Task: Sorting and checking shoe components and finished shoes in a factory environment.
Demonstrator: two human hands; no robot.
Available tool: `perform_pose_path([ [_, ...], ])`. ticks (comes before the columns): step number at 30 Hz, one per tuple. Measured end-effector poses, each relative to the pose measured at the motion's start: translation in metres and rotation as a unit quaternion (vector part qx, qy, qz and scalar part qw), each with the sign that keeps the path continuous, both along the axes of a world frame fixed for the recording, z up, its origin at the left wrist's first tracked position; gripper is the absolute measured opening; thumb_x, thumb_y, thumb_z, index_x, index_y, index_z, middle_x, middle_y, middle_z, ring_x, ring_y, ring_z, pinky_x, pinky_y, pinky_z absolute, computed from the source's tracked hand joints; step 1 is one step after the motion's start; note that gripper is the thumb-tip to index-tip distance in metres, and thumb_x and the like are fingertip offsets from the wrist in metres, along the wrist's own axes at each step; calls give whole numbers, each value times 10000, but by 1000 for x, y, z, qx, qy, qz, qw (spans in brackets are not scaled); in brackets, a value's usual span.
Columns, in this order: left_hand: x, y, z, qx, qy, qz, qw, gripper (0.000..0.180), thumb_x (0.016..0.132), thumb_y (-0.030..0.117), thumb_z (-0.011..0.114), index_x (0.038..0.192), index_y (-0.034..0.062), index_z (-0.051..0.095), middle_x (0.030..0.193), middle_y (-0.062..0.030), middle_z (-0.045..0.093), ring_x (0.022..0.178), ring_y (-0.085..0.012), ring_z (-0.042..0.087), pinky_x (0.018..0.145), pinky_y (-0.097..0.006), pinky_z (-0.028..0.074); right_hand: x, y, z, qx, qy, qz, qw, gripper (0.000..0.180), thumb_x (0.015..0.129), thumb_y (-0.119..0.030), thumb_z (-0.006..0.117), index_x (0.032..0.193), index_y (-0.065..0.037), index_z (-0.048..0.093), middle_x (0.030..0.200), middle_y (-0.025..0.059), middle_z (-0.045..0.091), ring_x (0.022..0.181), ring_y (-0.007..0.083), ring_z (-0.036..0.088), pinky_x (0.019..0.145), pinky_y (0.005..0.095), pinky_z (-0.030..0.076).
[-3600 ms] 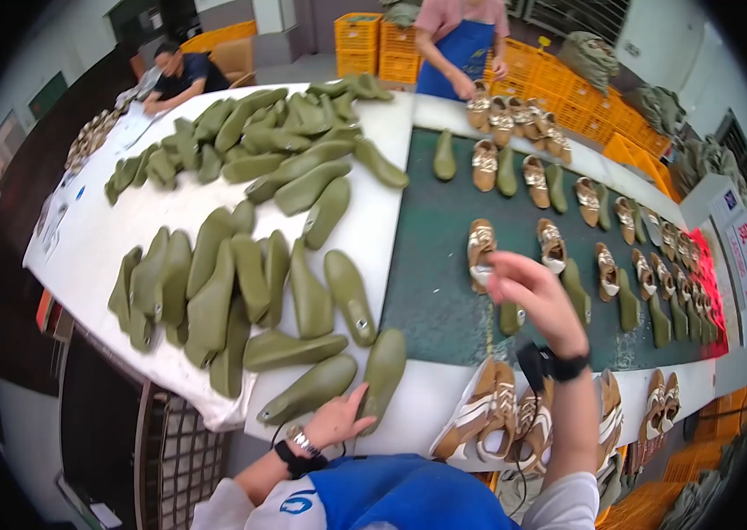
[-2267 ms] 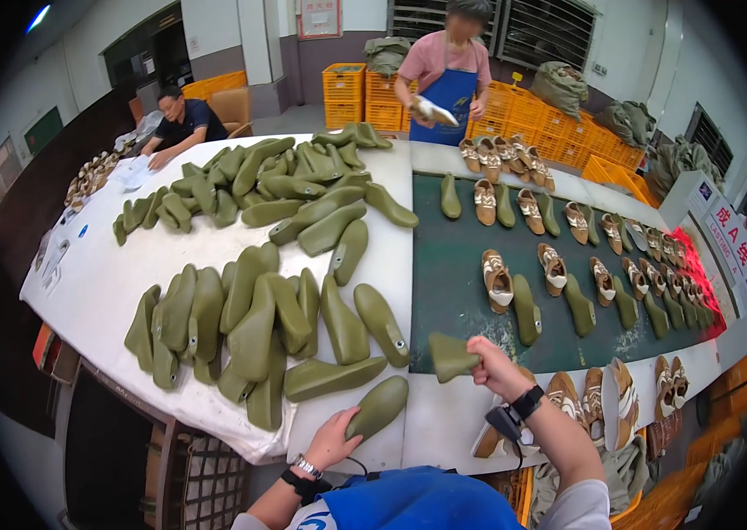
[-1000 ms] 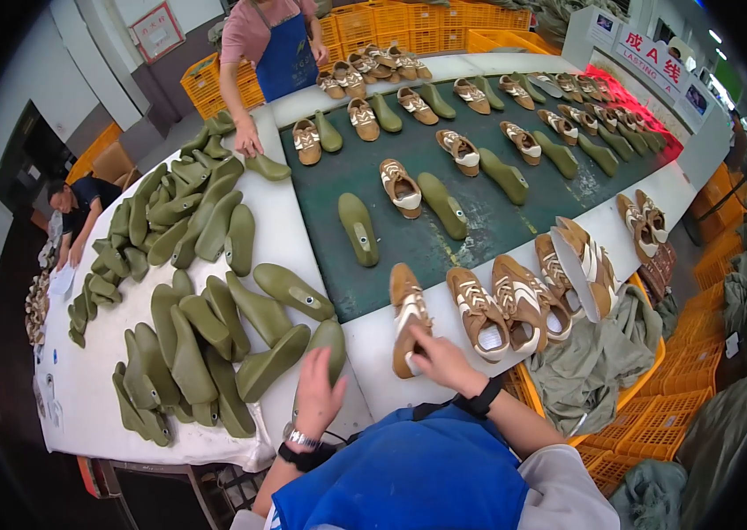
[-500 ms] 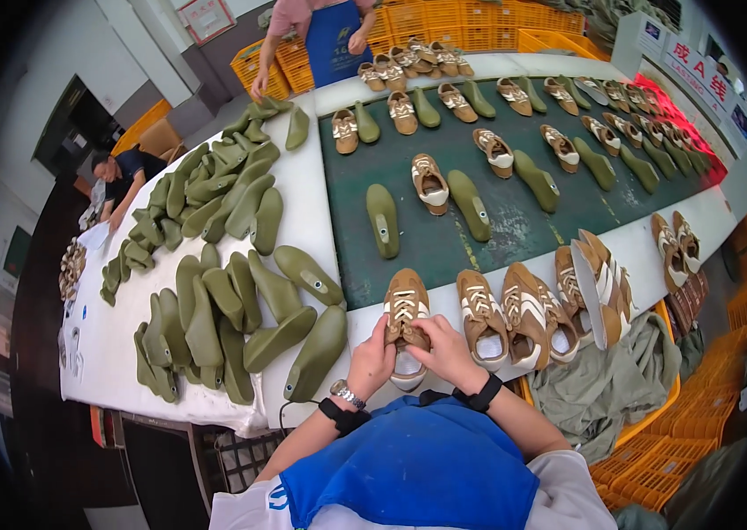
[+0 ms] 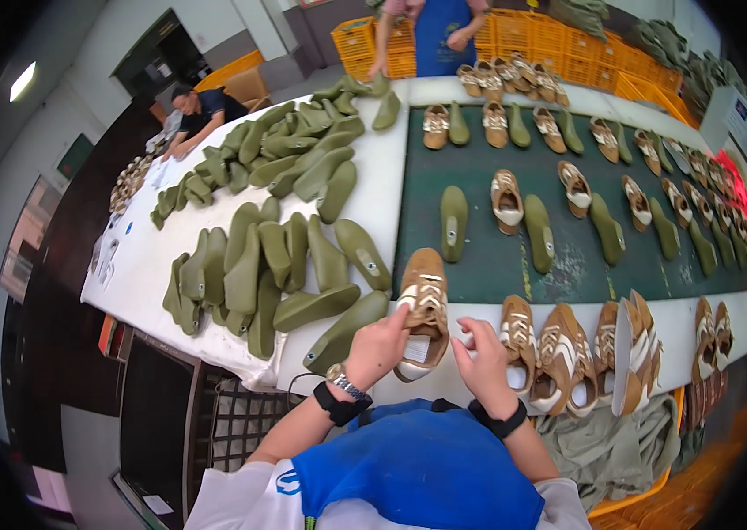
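A brown sneaker (image 5: 427,281) with white stripes and pale laces is directly in front of me, toe pointing away, its pale insole showing in the opening. My left hand (image 5: 380,347) grips its left side near the opening, with the thumb side against the upper. Just right of the sneaker, my right hand (image 5: 485,360) is off it, fingers bent but apart, with nothing visible in them. Several similar sneakers (image 5: 559,346) stand in a row to the right of that hand. Close to my left hand lies an olive-green shoe last (image 5: 347,332), one of a large pile.
A green conveyor belt (image 5: 479,281) carries sneakers and lasts in rows beyond the white table edge (image 5: 471,313). Below right, a yellow crate (image 5: 656,484) holds grey-green cloth (image 5: 607,446). One person (image 5: 444,40) stands across the table; another (image 5: 201,115) leans at the far left.
My right hand has come off the sneaker and moved right, while my left hand stays on it. The view has turned left, so the belt and piles appear further right.
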State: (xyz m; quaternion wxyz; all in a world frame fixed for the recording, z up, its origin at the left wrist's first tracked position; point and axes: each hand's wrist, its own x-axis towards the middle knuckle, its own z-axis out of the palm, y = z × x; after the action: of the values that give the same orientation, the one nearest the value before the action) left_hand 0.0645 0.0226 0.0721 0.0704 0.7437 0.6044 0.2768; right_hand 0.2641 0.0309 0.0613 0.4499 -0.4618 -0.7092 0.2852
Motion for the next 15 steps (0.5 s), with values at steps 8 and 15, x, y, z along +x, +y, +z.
perform_pose_path([
  [8,3,6,31,32,225,-137,964,422,745,110,581,1137,-7,477,762,-126,566,619,-255,600,552,-319,496,-34,-29,-14,-63,28,185,980,238,833,-84,621,1054,-4,584,920,151,642,719,255,647,643,314,518],
  [15,-12,-4,39,66,321,-195,925,327,646,157,622,900,-36,549,745,-122,587,628,-190,603,514,-254,479,-73,-43,0,-301,104,227,920,255,829,-63,606,1056,45,563,915,130,650,822,192,628,720,302,491],
])
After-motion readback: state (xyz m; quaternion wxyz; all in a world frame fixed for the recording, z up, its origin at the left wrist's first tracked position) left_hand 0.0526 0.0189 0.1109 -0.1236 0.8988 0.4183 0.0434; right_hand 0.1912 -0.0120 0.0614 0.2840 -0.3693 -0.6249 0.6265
